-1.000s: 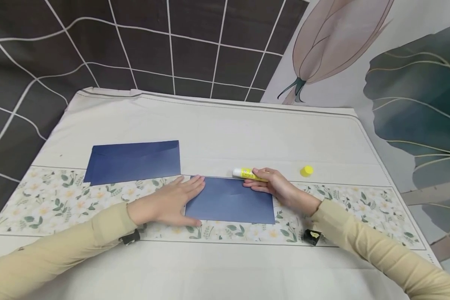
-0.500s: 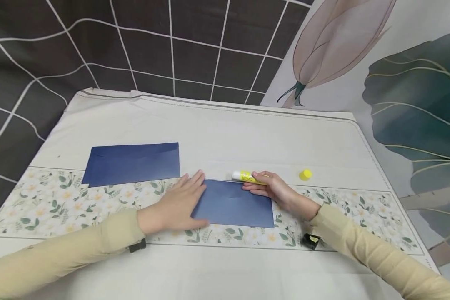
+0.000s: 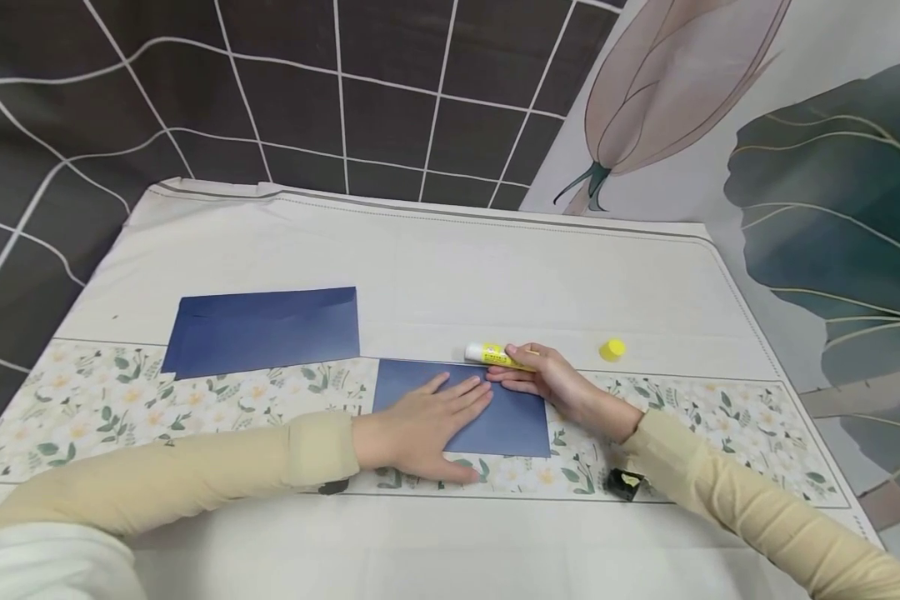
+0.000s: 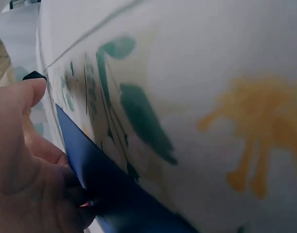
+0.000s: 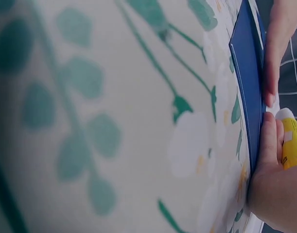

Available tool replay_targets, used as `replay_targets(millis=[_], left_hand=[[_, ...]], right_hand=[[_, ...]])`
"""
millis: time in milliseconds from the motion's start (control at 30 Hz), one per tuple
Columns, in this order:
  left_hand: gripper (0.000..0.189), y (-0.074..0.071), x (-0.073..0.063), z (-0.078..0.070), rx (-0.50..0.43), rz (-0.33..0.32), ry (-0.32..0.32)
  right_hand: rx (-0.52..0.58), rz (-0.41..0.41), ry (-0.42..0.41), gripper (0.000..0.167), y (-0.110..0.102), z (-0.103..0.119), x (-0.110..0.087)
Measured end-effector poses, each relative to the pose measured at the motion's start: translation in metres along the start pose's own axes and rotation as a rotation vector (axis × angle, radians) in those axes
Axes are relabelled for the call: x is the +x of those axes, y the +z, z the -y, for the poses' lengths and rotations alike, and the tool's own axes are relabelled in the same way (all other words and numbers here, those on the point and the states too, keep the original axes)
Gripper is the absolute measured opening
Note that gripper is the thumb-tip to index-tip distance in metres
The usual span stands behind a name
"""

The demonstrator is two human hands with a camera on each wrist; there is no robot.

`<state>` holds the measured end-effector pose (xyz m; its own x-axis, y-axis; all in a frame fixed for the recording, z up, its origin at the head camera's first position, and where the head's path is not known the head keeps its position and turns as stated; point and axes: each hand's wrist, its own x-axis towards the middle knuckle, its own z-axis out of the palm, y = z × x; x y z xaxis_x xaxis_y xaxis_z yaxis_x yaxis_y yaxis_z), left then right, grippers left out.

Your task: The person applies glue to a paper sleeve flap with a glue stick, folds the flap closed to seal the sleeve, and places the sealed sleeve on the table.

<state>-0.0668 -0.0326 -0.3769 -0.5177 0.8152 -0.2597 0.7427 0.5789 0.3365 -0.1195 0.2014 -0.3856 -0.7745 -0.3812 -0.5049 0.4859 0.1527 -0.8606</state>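
A dark blue envelope (image 3: pixel 506 429) lies in front of the person in the head view. The left hand (image 3: pixel 427 425) rests flat across its left and middle part, fingers straight and thumb spread toward the near edge. In the right hand (image 3: pixel 551 379) is a yellow and white glue stick (image 3: pixel 489 354), gripped between thumb and fingers above the envelope's far edge. Fingers of that hand touch the envelope's right part. The right wrist view shows the glue stick (image 5: pixel 292 141) in the hand and the envelope (image 5: pixel 248 73) flat on the cloth.
More blue envelopes (image 3: pixel 266 332), overlapping, lie at the far left. A yellow cap (image 3: pixel 612 349) stands to the right of the right hand. The table wears a white cloth (image 3: pixel 495 267) with a floral band. A dark tiled-pattern backdrop (image 3: pixel 390 100) rises behind.
The left hand has slid rightward, from the envelope's left edge onto its middle. The right hand with the glue stick has stayed nearly in place.
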Motion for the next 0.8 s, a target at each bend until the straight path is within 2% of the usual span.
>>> replay_targets(millis=[133,300,433,567,800], left_hand=[[0.095,0.0,0.003,0.001,-0.001,0.013,0.01],[0.098,0.0,0.0,0.005,-0.048,0.037,0.008],[0.1,0.0,-0.011,0.01,-0.076,0.03,-0.019],[0.1,0.001,-0.024,0.016,-0.098,-0.004,-0.049],[0.101,0.002,-0.047,0.028,-0.158,-0.02,-0.129]], right_hand=[[-0.001,-0.006,0.002,0.031,-0.001,0.0,0.0],[-0.006,-0.001,0.001,0.031,-0.001,0.0,-0.001],[-0.002,0.005,0.004,0.03,-0.001,0.0,-0.001],[0.006,-0.002,0.004,0.03,-0.002,0.001,-0.001],[0.02,0.005,0.006,0.031,-0.001,0.001,-0.001]])
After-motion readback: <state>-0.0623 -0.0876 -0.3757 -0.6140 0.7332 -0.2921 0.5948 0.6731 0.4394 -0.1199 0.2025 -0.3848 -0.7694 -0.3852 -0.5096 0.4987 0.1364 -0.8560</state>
